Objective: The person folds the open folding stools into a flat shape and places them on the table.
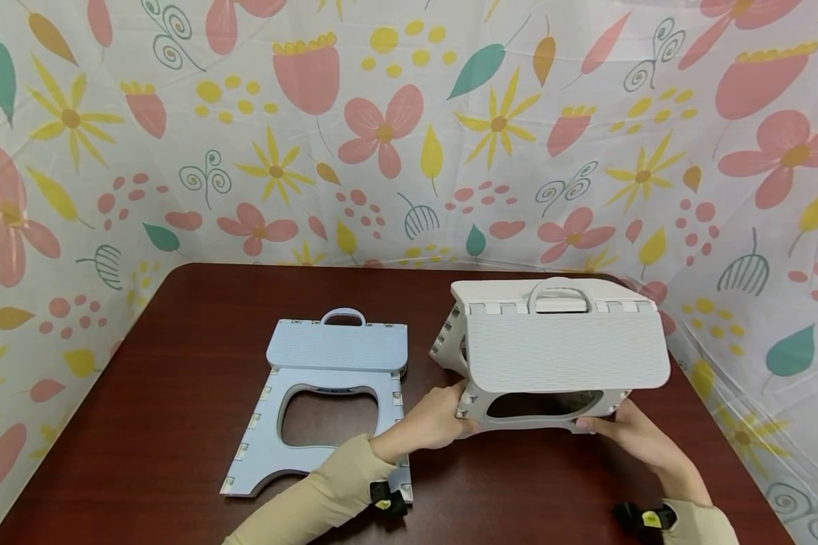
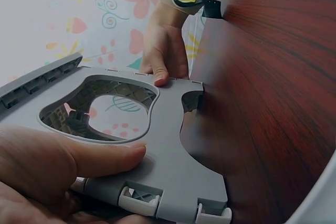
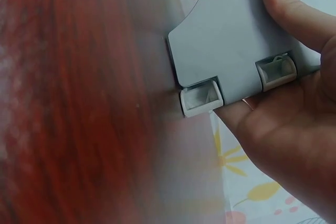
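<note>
A white folding step stool [image 1: 566, 352] stands partly unfolded on the right half of the table, its handle at the top and its two seat flaps sloping apart. My left hand [image 1: 432, 420] grips the left side of its front leg panel; in the left wrist view the thumb [image 2: 113, 160] lies over the panel's face. On the opposite side, my right hand [image 1: 634, 439] holds the same panel, thumb in front and fingers behind the hinged edge, as the right wrist view shows. A light blue folding step stool [image 1: 337, 348] lies folded beside my left forearm.
The dark red-brown wooden table [image 1: 198, 341] carries both stools. Behind it and along the sides hangs a white cloth [image 1: 382, 204] printed with flowers and leaves. The white stool stands near the table's right edge.
</note>
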Motion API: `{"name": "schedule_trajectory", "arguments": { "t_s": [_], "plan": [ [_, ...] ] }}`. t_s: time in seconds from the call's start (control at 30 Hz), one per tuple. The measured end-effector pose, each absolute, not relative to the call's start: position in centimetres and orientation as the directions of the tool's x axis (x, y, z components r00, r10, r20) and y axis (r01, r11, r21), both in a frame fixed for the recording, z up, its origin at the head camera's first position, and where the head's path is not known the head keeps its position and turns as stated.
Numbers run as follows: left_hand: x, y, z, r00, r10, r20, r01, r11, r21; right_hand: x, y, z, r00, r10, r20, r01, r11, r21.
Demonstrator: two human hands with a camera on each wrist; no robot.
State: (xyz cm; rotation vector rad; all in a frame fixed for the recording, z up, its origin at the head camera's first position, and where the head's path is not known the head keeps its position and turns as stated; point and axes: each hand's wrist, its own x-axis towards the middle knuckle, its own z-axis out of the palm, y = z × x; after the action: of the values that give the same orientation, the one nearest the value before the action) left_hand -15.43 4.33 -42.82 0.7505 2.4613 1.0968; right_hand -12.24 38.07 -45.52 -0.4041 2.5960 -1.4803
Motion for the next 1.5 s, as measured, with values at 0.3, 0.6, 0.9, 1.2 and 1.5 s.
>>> {"name": "schedule_trajectory", "arguments": {
  "t_s": [0.3,0.6,0.9,1.2,1.5],
  "plan": [
    [-15.47,4.30,-42.97,-0.803,0.589,-0.091,0.327,0.562,0.760,-12.40,38.21,-45.54,-0.953,-0.301,0.033,-0.181,0.482,-0.857],
    [-15.73,4.39,-43.26,-0.791,0.604,-0.096,0.328,0.551,0.767,-12.32,38.16,-45.46,-0.949,-0.314,0.029,-0.180,0.465,-0.867],
    [-15.60,4.36,-42.98,-0.792,0.604,-0.094,0.340,0.563,0.754,-12.19,38.06,-45.47,-0.948,-0.316,0.021,-0.172,0.456,-0.873],
    [-15.58,4.32,-42.93,-0.792,0.603,-0.101,0.337,0.568,0.750,-12.21,38.04,-45.44,-0.947,-0.320,0.014,-0.163,0.444,-0.881],
    [-15.54,4.31,-42.95,-0.794,0.598,-0.106,0.332,0.574,0.748,-12.24,38.01,-45.60,-0.948,-0.316,0.033,-0.182,0.453,-0.873]
  ]
}}
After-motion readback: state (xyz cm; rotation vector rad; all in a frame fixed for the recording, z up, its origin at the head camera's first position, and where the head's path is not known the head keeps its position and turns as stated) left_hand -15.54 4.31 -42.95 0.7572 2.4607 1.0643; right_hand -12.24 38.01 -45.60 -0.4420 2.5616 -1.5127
